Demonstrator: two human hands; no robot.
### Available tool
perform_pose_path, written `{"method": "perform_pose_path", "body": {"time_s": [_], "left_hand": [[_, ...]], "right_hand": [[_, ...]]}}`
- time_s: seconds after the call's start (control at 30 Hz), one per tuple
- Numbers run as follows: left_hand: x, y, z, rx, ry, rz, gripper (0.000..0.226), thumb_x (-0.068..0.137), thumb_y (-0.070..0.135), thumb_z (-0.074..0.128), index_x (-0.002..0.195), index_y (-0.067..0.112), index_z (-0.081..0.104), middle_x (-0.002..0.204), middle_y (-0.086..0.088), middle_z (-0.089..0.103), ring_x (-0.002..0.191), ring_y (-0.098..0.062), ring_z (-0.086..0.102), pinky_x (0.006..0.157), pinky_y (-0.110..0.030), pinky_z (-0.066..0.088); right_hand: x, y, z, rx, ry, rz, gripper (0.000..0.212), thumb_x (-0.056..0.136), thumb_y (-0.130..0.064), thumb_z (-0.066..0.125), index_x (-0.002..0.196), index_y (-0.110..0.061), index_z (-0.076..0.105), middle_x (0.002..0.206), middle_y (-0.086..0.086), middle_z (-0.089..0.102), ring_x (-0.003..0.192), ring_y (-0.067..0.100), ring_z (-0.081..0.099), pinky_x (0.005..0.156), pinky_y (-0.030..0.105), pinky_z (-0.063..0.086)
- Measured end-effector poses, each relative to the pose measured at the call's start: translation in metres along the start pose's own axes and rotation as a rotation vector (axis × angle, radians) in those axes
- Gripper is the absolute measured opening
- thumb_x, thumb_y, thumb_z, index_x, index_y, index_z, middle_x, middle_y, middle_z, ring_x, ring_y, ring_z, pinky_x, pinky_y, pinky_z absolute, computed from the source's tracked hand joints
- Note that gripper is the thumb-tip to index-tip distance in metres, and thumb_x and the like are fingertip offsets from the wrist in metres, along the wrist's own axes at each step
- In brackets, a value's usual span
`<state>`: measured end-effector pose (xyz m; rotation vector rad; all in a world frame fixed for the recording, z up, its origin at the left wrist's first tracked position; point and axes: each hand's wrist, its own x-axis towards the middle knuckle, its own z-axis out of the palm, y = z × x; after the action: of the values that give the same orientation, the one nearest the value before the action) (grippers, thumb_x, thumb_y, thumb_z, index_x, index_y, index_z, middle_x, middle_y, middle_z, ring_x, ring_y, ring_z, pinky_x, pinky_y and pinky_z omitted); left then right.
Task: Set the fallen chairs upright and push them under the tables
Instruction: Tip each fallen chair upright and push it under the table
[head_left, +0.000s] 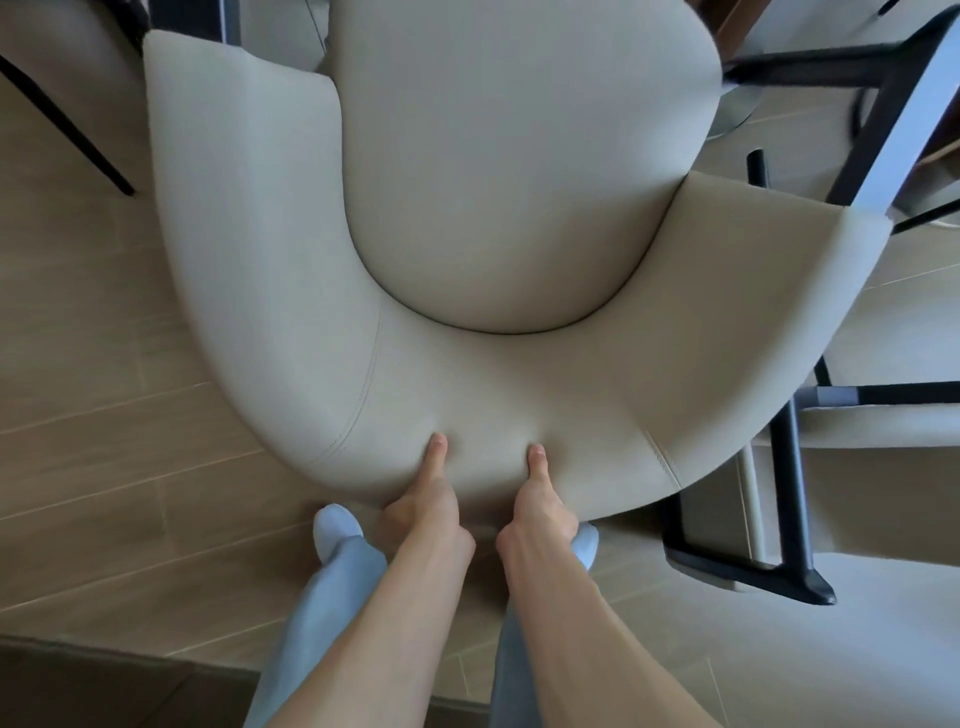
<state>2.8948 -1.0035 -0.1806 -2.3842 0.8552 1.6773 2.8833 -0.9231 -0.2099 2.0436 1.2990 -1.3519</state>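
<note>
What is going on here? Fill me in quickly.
A person stands behind a cream upholstered chair, which is upright, and grips the top of its curved backrest with both hands: the left hand and right hand sit side by side, thumbs pressed on the inner face. The chair faces a table at the upper right. Another chair lies tipped over on the wooden floor to the right.
</note>
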Motion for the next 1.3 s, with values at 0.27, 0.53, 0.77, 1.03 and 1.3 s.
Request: {"method": "perform_pose_path", "body": {"time_s": [0.27,0.53,0.77,1.03,1.3], "left_hand": [[-0.042,-0.013,0.022,-0.01,-0.005,0.082,0.097,0.059,0.052,0.093,0.134,0.006,0.051,0.128,-0.009,0.062,0.101,-0.029,0.057,0.098,-0.045,0.052],[-0.059,-0.015,0.036,-0.054,-0.006,0.066,0.1,0.059,0.045,0.095,0.138,0.008,0.047,0.134,-0.012,0.056,0.116,-0.038,0.06,0.095,-0.059,0.053],[-0.071,-0.02,0.05,-0.127,-0.035,0.078,0.098,0.059,0.04,0.096,0.139,0.01,0.048,0.135,-0.01,0.061,0.119,-0.038,0.061,0.099,-0.059,0.051],[-0.09,-0.039,0.038,-0.073,-0.234,0.197,0.093,0.058,0.05,0.094,0.135,0.018,0.051,0.124,-0.005,0.063,0.104,-0.029,0.066,0.058,-0.036,0.062],[-0.096,-0.049,0.059,-0.319,-0.394,0.237,0.08,0.069,0.013,0.09,0.14,0.02,0.053,0.127,0.0,0.07,0.112,-0.019,0.068,0.104,-0.04,0.051]], "right_hand": [[-0.001,-0.041,-0.021,-0.082,-0.026,-0.064,0.08,0.056,-0.071,0.082,0.092,-0.006,0.052,0.081,0.008,0.055,0.076,0.032,0.062,0.067,0.038,0.052],[0.009,-0.06,-0.04,-0.037,-0.221,-0.021,0.082,0.059,-0.059,0.088,0.112,-0.006,0.053,0.096,0.012,0.061,0.077,0.03,0.06,0.06,0.039,0.057],[0.017,-0.096,-0.066,0.211,-0.356,-0.027,0.096,0.06,-0.058,0.089,0.135,-0.013,0.05,0.112,0.007,0.065,0.095,0.031,0.066,0.088,0.052,0.058],[0.055,-0.14,-0.102,0.301,-0.729,-0.038,0.079,0.063,-0.05,0.088,0.129,-0.016,0.061,0.127,0.012,0.068,0.116,0.035,0.064,0.097,0.06,0.052],[0.069,-0.165,-0.101,0.351,-0.744,-0.186,0.049,0.077,-0.033,0.084,0.123,-0.023,0.068,0.119,0.001,0.075,0.112,0.023,0.069,0.103,0.051,0.05]]}}
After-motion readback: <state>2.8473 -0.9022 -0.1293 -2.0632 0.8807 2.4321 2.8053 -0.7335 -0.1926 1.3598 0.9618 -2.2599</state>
